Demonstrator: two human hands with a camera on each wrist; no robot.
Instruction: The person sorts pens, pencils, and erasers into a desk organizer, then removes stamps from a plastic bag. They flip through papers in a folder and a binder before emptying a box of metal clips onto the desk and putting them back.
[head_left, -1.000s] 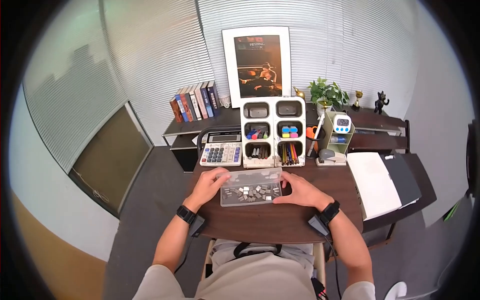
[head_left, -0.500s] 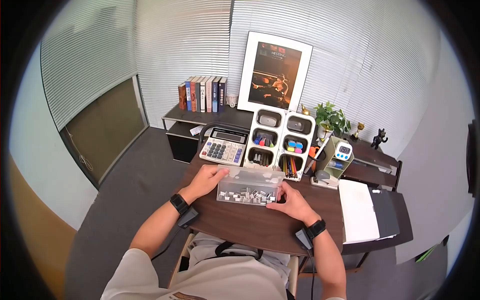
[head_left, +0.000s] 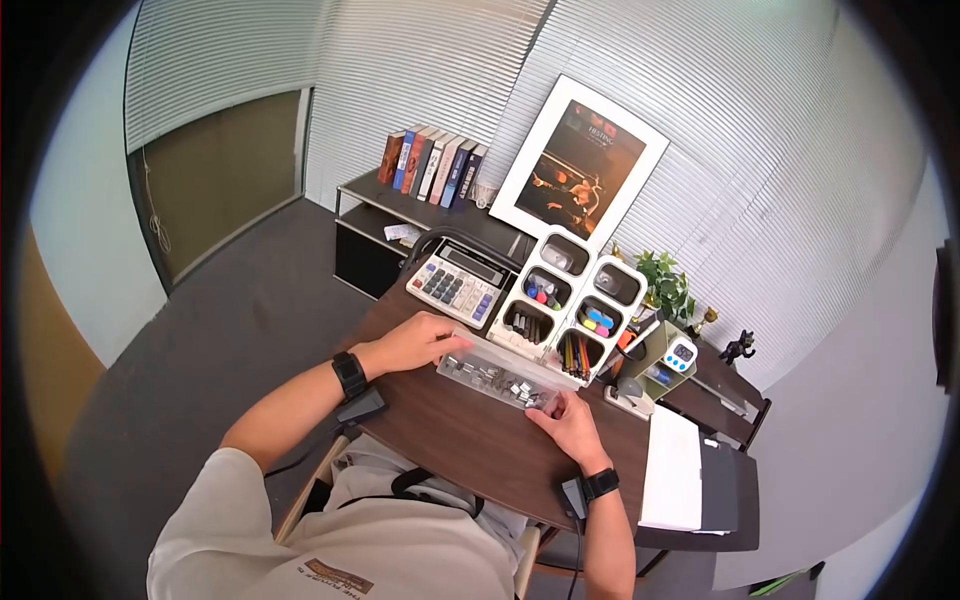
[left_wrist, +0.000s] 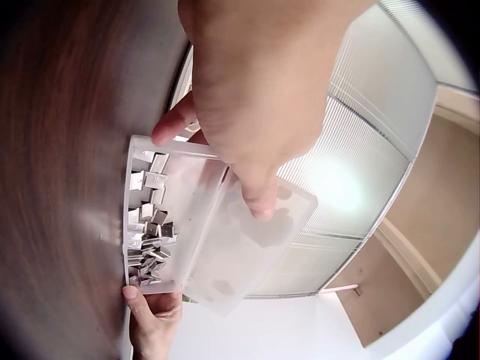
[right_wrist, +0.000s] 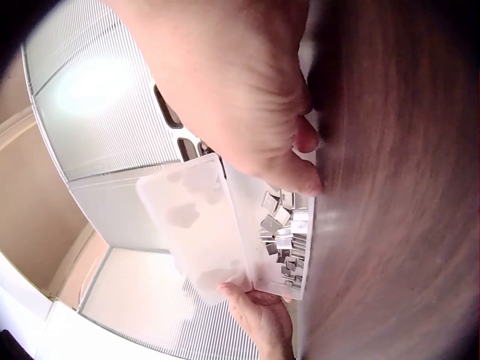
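A clear plastic box holds several small silver metal pieces, and its translucent hinged lid stands raised at the back. My left hand grips the box's left end, thumb against the lid in the left wrist view, other fingers partly hidden behind the end wall. At the opposite end, my right hand holds the box between thumb and fingers, the thumb on the front rim in the right wrist view. In that view the box's front wall lies close along the dark wooden desk.
Just behind the box stands a white organizer with markers and pencils, beside a calculator. To the right are a stapler, a green holder with a timer and white paper. Books stand on a back shelf.
The head view has turned and tilted, so the desk now appears rotated clockwise. Both hands keep their hold on the box's ends, and the lid looks narrower from here.
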